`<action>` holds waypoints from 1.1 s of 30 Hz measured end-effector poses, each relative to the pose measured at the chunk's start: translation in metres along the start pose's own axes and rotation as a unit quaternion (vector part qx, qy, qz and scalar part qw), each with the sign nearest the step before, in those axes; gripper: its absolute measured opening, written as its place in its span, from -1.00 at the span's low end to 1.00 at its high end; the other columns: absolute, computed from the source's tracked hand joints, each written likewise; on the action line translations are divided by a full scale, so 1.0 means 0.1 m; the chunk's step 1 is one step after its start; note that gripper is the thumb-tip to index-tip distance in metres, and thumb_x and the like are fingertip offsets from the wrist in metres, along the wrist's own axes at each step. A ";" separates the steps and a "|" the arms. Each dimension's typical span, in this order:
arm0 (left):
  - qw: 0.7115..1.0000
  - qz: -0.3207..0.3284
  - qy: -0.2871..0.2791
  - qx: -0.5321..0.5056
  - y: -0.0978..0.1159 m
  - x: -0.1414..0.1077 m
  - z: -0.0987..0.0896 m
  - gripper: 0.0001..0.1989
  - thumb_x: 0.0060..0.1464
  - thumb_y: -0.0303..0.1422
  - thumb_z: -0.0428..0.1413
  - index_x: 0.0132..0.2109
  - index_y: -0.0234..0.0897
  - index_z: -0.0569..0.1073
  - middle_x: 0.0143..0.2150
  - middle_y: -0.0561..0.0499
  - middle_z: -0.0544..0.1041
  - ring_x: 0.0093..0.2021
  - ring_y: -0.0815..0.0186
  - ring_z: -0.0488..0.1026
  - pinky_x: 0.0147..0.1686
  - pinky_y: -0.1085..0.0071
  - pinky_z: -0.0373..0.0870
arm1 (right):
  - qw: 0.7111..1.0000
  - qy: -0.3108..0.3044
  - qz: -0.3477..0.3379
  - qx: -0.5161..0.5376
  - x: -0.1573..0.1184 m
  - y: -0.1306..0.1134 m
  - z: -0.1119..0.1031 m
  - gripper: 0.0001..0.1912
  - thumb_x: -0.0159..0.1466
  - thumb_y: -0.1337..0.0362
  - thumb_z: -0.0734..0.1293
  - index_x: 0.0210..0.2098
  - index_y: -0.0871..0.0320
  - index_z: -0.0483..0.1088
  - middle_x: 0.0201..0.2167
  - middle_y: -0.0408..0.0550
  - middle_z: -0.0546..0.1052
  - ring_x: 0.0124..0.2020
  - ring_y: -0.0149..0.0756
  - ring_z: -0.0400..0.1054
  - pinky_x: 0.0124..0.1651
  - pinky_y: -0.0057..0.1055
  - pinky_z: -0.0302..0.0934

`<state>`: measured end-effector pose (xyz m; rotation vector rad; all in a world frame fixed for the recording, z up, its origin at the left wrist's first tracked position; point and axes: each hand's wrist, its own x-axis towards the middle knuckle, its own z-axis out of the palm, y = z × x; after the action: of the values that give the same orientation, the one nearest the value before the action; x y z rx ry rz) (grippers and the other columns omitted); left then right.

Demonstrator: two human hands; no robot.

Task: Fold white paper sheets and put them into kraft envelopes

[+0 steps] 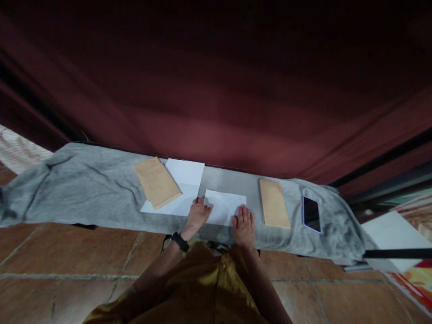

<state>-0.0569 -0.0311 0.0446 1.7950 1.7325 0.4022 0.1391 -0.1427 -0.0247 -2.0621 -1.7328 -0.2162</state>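
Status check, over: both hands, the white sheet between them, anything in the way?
Left hand at sheet's left edge, right hand at lower right corner. White sheet lying flat. Left brown envelope and right brown envelope both clear of it.

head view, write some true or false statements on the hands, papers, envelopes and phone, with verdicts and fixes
1. The right hand rests at the right end of the smaller white sheet. True.
2. The phone lies left of both envelopes. False: it lies to the right of both, beyond the right-hand envelope.
3. The left-hand envelope lies partly over the larger white sheet. True.
4. The cloth under the papers is bright red. False: it is grey.
5. A black band is on the left wrist. True.
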 end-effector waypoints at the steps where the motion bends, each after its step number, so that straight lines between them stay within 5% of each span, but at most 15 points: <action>1: 1.000 -0.006 -0.001 -0.021 0.00 0.00 -0.01 -0.71 0.14 -0.30 0.19 0.00 -0.30 0.48 -0.14 -0.16 0.60 0.14 0.04 0.45 0.06 0.28 0.35 | 1.000 -0.001 -0.006 0.006 -0.01 -0.02 -0.01 -0.45 0.52 0.17 0.03 0.38 0.32 0.20 0.40 0.24 0.26 0.40 0.04 0.12 0.39 0.06 0.00; 11: 0.991 -0.024 -0.039 -0.122 -0.01 0.02 -0.09 -0.95 -0.04 -0.40 0.23 -0.36 -0.24 0.51 -0.49 0.08 0.51 -0.34 0.23 0.51 -0.33 0.42 0.34 | 0.989 -0.072 -0.097 0.084 -0.09 -0.41 -0.15 -0.26 0.40 0.11 0.25 0.46 0.26 0.01 0.42 0.24 0.22 0.44 -0.04 0.06 0.45 0.04 -0.06; 15: 0.987 -0.020 -0.042 -0.157 0.03 -0.05 -0.08 -0.84 -0.05 -0.44 0.19 -0.54 -0.24 0.40 -0.59 0.12 0.38 -0.45 0.30 0.41 -0.41 0.43 0.23 | 0.985 -0.102 -0.104 0.096 -0.07 -0.50 -0.18 -0.24 0.36 0.09 0.29 0.44 0.32 0.08 0.42 0.26 0.21 0.45 -0.01 0.05 0.47 0.04 -0.10; 20: 0.969 0.005 -0.053 -0.241 0.22 -0.18 -0.10 -0.82 0.05 -0.30 0.17 -0.47 -0.25 0.41 -0.52 0.10 0.42 -0.44 0.32 0.41 -0.42 0.45 0.27 | 0.980 -0.114 -0.055 0.155 0.04 -0.55 -0.30 -0.34 0.34 0.30 0.22 0.41 0.31 0.16 0.40 0.24 0.25 0.41 -0.06 0.14 0.46 0.01 -0.04; 22: 0.935 0.022 -0.065 -0.348 0.32 -0.21 -0.13 -0.74 0.09 -0.14 0.17 -0.37 -0.26 0.48 -0.40 0.04 0.52 -0.35 0.29 0.48 -0.37 0.44 0.35 | 0.966 -0.097 -0.002 0.239 0.16 -0.58 -0.42 -0.39 0.35 0.35 0.14 0.39 0.28 0.21 0.38 0.19 0.31 0.38 -0.14 0.19 0.45 -0.08 0.02; 24: 0.878 0.018 -0.057 -0.475 0.38 -0.22 -0.15 -0.59 0.11 0.03 0.16 -0.21 -0.26 0.53 -0.18 -0.07 0.60 -0.17 0.22 0.54 -0.26 0.41 0.43 | 0.927 -0.066 0.077 0.360 0.31 -0.62 -0.56 -0.45 0.42 0.24 0.11 0.34 0.25 0.28 0.33 0.16 0.37 0.35 -0.15 0.25 0.42 -0.12 0.08; 26: 0.841 -0.024 -0.024 -0.541 0.39 -0.20 -0.16 -0.51 0.08 0.09 0.19 -0.08 -0.23 0.53 0.03 -0.13 0.58 -0.01 0.17 0.53 -0.18 0.38 0.47 | 0.859 -0.028 0.193 0.473 0.47 -0.66 -0.70 -0.45 0.46 0.04 0.11 0.22 0.27 0.40 0.17 0.17 0.53 0.24 -0.12 0.37 0.35 -0.13 0.20; 30: 0.831 -0.089 -0.063 -0.545 0.28 -0.21 -0.05 -0.43 0.02 -0.08 0.32 0.12 -0.21 0.44 0.07 -0.15 0.59 -0.01 0.15 0.57 -0.16 0.33 0.52 | 0.702 0.041 0.305 0.643 0.65 -0.68 -0.78 -0.28 0.43 -0.18 0.06 0.22 0.30 0.35 0.04 0.17 0.60 0.08 -0.11 0.50 0.13 -0.19 0.40; 31: 0.826 -0.085 -0.094 -0.550 0.25 -0.22 0.00 -0.40 0.02 -0.14 0.32 0.17 -0.22 0.42 0.05 -0.16 0.60 -0.05 0.14 0.59 -0.16 0.30 0.54 | 0.683 0.045 0.300 0.664 0.65 -0.66 -0.74 -0.28 0.43 -0.18 0.06 0.25 0.28 0.32 0.05 0.16 0.59 0.08 -0.12 0.50 0.11 -0.19 0.41; 33: 0.823 -0.062 -0.127 -0.550 0.20 -0.24 0.09 -0.36 0.01 -0.25 0.30 0.24 -0.27 0.38 0.00 -0.15 0.64 -0.12 0.15 0.61 -0.14 0.26 0.55 | 0.692 0.037 0.288 0.661 0.59 -0.58 -0.60 -0.30 0.43 -0.15 0.06 0.26 0.26 0.29 0.05 0.16 0.59 0.08 -0.12 0.50 0.08 -0.18 0.44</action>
<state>-0.0382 -0.0553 0.0542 0.8193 1.0158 0.8400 0.1042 -0.1081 0.0653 -1.2269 -0.5864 0.8835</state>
